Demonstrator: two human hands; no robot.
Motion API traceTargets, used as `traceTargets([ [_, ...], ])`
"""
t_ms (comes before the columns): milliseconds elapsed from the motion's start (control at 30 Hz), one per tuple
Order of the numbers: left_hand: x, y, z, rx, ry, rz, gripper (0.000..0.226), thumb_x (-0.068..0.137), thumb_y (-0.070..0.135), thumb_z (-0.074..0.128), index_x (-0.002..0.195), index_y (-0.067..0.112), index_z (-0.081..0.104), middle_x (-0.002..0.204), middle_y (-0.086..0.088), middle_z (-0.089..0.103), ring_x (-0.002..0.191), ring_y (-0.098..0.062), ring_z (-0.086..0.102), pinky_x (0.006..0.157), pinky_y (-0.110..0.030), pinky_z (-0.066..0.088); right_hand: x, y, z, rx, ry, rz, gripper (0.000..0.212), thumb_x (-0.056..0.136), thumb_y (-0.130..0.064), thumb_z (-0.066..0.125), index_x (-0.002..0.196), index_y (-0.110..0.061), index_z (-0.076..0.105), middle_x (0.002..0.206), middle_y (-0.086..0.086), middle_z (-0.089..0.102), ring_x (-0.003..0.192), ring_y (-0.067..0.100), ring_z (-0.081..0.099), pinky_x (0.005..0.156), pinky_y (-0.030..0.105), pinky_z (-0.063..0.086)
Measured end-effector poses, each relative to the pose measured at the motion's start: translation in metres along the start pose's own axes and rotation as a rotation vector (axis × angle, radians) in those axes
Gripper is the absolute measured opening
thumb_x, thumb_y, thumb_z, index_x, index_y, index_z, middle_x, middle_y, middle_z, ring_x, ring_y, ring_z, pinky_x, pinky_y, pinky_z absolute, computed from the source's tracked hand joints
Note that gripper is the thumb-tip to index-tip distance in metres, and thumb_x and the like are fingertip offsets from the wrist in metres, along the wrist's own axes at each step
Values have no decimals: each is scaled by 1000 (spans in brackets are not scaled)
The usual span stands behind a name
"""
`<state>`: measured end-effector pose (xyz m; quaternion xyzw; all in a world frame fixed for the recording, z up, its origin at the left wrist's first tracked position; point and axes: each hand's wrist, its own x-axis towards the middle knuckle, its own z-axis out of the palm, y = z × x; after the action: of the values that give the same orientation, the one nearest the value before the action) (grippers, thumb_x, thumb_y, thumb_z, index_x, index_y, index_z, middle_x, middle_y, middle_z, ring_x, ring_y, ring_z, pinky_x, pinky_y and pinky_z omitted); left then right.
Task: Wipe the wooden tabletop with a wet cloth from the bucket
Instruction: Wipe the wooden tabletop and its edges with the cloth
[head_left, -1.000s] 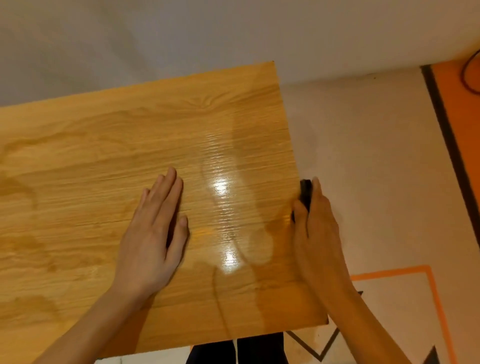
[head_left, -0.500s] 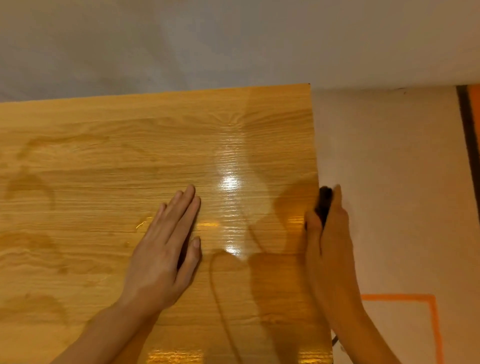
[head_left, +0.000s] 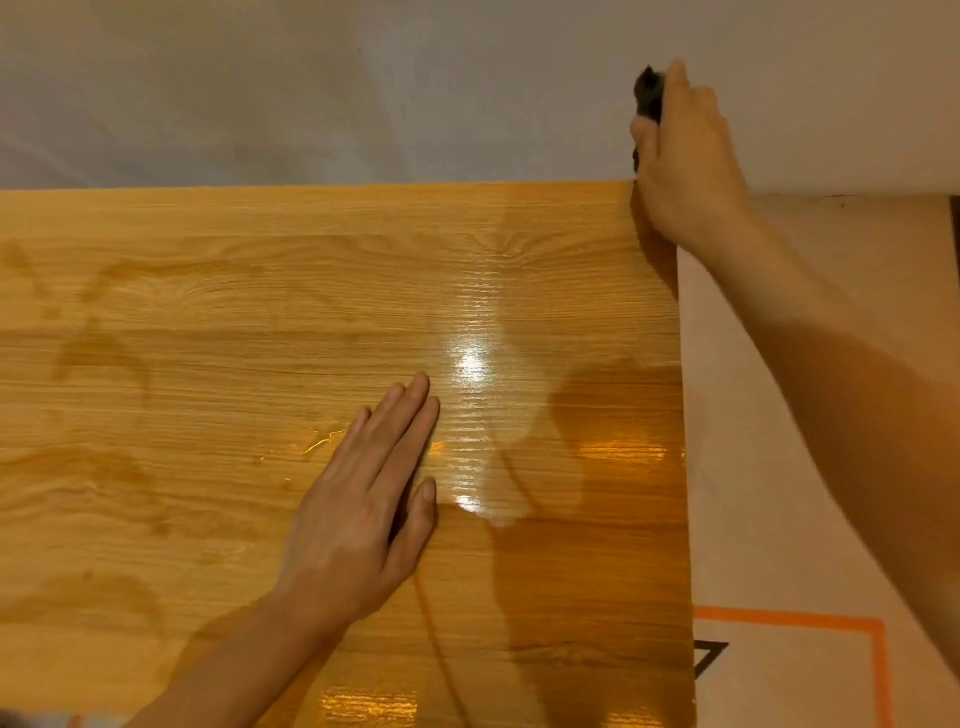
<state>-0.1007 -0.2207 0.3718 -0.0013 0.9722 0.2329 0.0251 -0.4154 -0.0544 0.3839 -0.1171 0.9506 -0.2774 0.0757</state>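
Observation:
The wooden tabletop (head_left: 208, 322) fills most of the view and shines wet, with damp streaks on its left part. My left hand (head_left: 358, 509) lies flat on the wood near the middle, fingers straight and together. My right hand (head_left: 685, 156) is at the table's far right corner, beyond the edge, and grips a dark cloth (head_left: 649, 96) that sticks out above the fingers. Most of the cloth is hidden inside the hand. No bucket is in view.
A pale wall (head_left: 363, 88) stands right behind the table's far edge. To the right lies a light floor (head_left: 779, 467) with orange tape lines (head_left: 878, 670) and a dark mark near the table's edge.
My right hand has slid with the cloth along the table's right edge, from the middle of that edge to the far corner. My left hand has stayed flat on the wood.

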Motion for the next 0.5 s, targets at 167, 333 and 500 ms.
traceTargets([
  [167, 1, -3, 2, -14, -3, 13, 57, 102, 28, 41, 154, 6, 35, 165, -5, 28, 154, -19, 22, 127, -33, 13, -23, 3, 12, -309, -5, -330, 44, 104, -34, 32, 140, -11, 43, 128, 18, 53, 116, 37, 47, 103, 47, 33],
  [333, -1, -2, -11, -403, 77, -88, 50, 101, 25, 44, 150, 11, 45, 161, 5, 37, 151, -13, 31, 125, -36, 21, -23, -3, 25, -388, 90, -291, 46, 104, -38, 27, 119, -11, 61, 112, 15, 59, 106, 35, 47, 99, 41, 30],
  [500, 9, -60, -55, -376, 190, -204, 52, 100, 28, 40, 151, 21, 43, 160, 14, 36, 151, -6, 28, 124, -26, 20, -25, -6, 27, -425, 106, -256, 47, 104, -38, 24, 114, -10, 61, 111, 16, 58, 105, 35, 46, 92, 44, 34],
])
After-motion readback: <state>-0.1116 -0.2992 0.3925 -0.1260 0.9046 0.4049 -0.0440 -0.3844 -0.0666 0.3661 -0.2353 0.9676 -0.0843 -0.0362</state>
